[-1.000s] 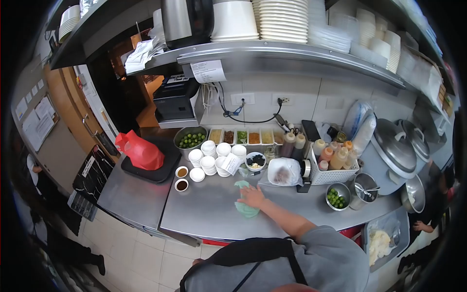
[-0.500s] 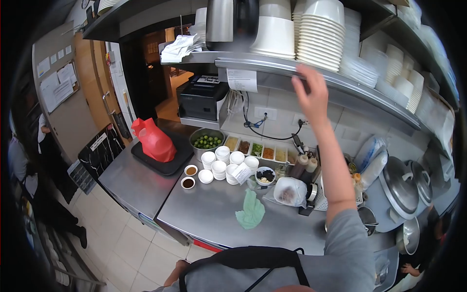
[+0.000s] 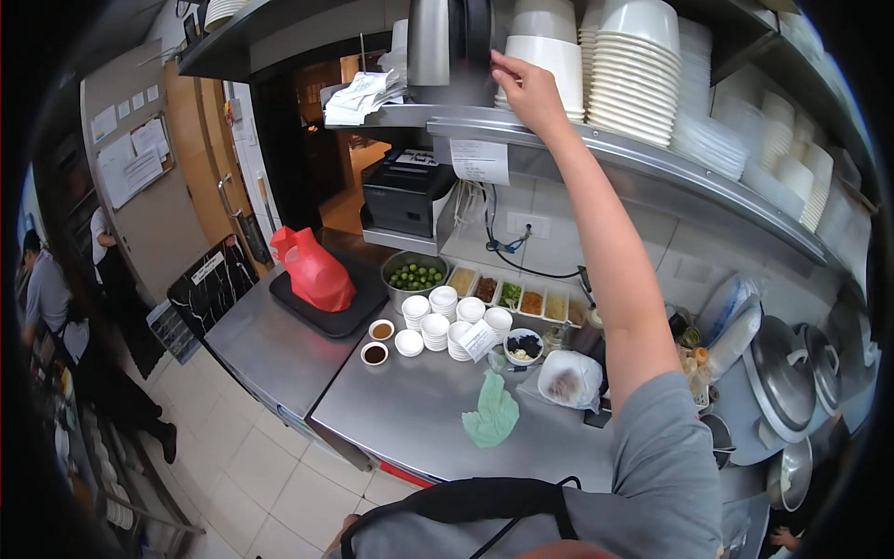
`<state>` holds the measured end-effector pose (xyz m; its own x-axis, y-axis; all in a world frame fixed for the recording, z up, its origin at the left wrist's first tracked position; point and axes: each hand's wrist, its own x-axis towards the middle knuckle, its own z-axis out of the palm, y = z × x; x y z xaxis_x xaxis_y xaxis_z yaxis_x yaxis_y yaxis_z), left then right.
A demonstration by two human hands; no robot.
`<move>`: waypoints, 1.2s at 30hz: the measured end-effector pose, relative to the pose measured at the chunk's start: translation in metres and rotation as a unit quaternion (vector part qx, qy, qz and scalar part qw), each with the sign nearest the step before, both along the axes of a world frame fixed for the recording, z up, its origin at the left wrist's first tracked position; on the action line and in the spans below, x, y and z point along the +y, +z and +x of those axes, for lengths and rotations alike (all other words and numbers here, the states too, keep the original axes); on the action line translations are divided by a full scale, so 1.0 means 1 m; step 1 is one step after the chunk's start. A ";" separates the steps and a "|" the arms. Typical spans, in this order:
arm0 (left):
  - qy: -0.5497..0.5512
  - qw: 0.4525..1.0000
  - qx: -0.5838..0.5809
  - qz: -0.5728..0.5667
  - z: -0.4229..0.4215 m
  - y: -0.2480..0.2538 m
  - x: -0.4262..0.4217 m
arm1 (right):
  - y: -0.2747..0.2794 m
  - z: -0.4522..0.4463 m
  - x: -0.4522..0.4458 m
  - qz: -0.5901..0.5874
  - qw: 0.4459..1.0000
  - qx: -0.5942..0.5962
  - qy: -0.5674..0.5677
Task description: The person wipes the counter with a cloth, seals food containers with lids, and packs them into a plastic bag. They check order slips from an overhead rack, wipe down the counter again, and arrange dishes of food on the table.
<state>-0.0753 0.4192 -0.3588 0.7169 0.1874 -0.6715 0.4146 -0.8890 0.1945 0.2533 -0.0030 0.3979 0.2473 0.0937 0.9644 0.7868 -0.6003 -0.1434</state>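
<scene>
Now the right hand (image 3: 531,93) is off the green cloth (image 3: 491,411), unattended on the counter (image 3: 400,410); attention shifts to the steel jug (image 3: 430,47) on the shelf (image 3: 466,125), fingers (image 3: 508,65) curled at its black handle (image 3: 479,37), grip not confirmable.

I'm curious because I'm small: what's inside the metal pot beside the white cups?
The metal pot has round green fruits inside; anything underneath them is covered.

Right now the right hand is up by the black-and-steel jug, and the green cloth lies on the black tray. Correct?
No: the head view shows the green cloth on the steel counter, not the black tray. The right hand is up by the black-and-steel jug.
</scene>
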 end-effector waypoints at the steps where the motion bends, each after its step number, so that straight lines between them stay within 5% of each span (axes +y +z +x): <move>1: 0.003 1.000 0.001 0.000 -0.001 0.002 0.000 | -0.001 0.000 -0.001 -0.034 0.999 0.003 0.015; 5: 0.013 1.000 0.006 -0.003 -0.006 0.007 -0.002 | 0.002 -0.003 -0.007 0.015 0.999 -0.028 -0.008; 7: 0.019 1.000 0.008 -0.006 -0.010 0.007 -0.003 | 0.004 -0.011 -0.009 0.028 0.969 -0.207 -0.128; 11: 0.031 0.999 0.010 -0.009 -0.019 0.009 -0.001 | 0.002 -0.020 -0.013 0.021 0.925 -0.111 -0.362; 13: 0.035 0.999 0.013 -0.011 -0.024 0.008 -0.001 | 0.007 -0.009 -0.018 0.039 0.933 -0.072 -0.349; 15: 0.042 0.999 0.016 -0.014 -0.028 0.009 0.000 | 0.007 -0.002 -0.017 0.018 0.883 -0.221 -0.414; 16: 0.046 0.999 0.016 -0.015 -0.030 0.009 0.000 | 0.009 -0.016 -0.007 0.017 0.884 -0.219 -0.412; 18: 0.048 0.999 0.017 -0.016 -0.035 0.005 0.000 | 0.014 -0.040 0.013 -0.025 0.954 -0.267 -0.133; 21: 0.056 0.998 0.016 -0.017 -0.040 0.000 0.007 | 0.006 -0.039 0.024 -0.160 0.942 -0.238 -0.175; 31: 0.072 0.997 0.004 -0.035 -0.041 0.009 0.002 | 0.003 -0.034 0.023 -0.033 0.918 -0.318 -0.235; 34: 0.079 0.996 0.001 -0.042 -0.045 0.013 0.002 | -0.022 -0.040 0.026 0.044 0.947 -0.315 -0.047; 36: 0.081 0.996 0.002 -0.042 -0.050 0.014 0.004 | -0.076 -0.058 0.031 0.082 0.975 -0.190 0.085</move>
